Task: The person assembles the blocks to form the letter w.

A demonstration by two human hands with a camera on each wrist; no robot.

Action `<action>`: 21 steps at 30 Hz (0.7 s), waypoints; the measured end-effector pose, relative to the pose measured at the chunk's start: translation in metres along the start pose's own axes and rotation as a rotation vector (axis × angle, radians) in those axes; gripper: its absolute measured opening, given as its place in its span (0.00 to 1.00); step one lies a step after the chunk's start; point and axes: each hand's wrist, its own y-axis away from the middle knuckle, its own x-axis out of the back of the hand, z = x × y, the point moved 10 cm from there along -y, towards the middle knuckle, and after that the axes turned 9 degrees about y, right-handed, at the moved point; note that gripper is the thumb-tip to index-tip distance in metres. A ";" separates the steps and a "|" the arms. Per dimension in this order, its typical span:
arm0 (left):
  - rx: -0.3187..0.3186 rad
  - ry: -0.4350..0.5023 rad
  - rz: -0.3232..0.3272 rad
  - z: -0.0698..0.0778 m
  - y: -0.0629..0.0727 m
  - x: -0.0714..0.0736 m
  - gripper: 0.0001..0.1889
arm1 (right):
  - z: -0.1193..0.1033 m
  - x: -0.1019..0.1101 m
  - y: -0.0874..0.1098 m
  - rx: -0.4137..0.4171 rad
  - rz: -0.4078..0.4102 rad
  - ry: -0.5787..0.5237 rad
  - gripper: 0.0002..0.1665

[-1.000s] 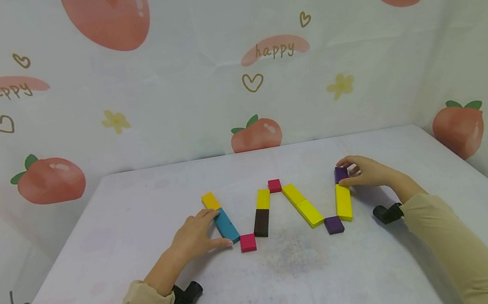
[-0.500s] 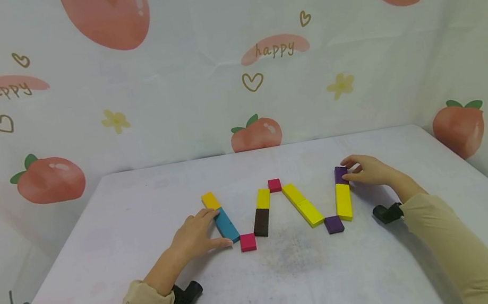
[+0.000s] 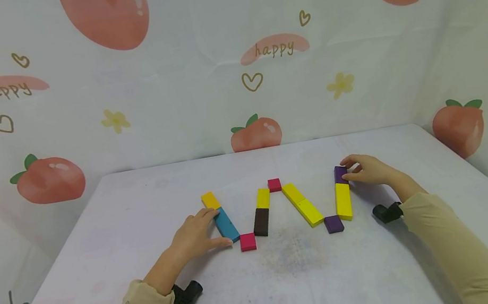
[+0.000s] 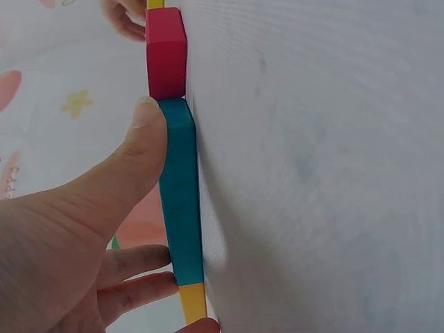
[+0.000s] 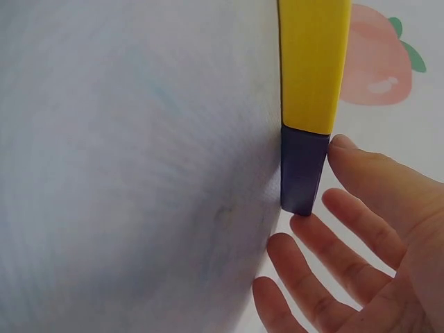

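Flat coloured blocks lie on the table in a zigzag like a W. My left hand (image 3: 192, 237) is spread along the blue block (image 3: 228, 228), its thumb and fingertips at the block's side in the left wrist view. Above the blue block sits an orange block (image 3: 210, 200); a red block (image 3: 248, 242) lies by its lower end. My right hand (image 3: 368, 170) is beside the far purple block (image 3: 341, 174), fingers loosely bent. Its thumb (image 5: 343, 149) is close to that block's side; whether it touches is unclear. A yellow block (image 3: 343, 202) adjoins it.
Between the hands lie a brown block (image 3: 262, 222), a small yellow block (image 3: 263, 199), a far red block (image 3: 274, 185), two yellow blocks in line (image 3: 311, 213) and a near purple block (image 3: 333, 224). Black wrist cameras (image 3: 188, 294) sit under both sleeves. A patterned cloth hangs behind.
The right thumb has come up from the joint between purple and yellow blocks, and the right fingers have shifted slightly right. The left hand and the blocks have stayed in place.
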 end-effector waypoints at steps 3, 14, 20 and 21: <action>0.001 -0.001 -0.001 0.000 0.000 0.000 0.43 | 0.002 -0.001 -0.001 -0.013 -0.004 -0.003 0.28; -0.021 -0.022 -0.016 0.002 -0.002 0.001 0.43 | 0.001 0.007 0.005 -0.017 0.030 -0.026 0.28; -0.026 -0.016 -0.026 0.002 -0.003 0.001 0.43 | 0.000 0.008 0.008 -0.016 0.034 -0.035 0.28; -0.024 -0.014 -0.028 0.002 -0.003 0.001 0.43 | -0.001 0.008 0.009 -0.015 0.035 -0.038 0.28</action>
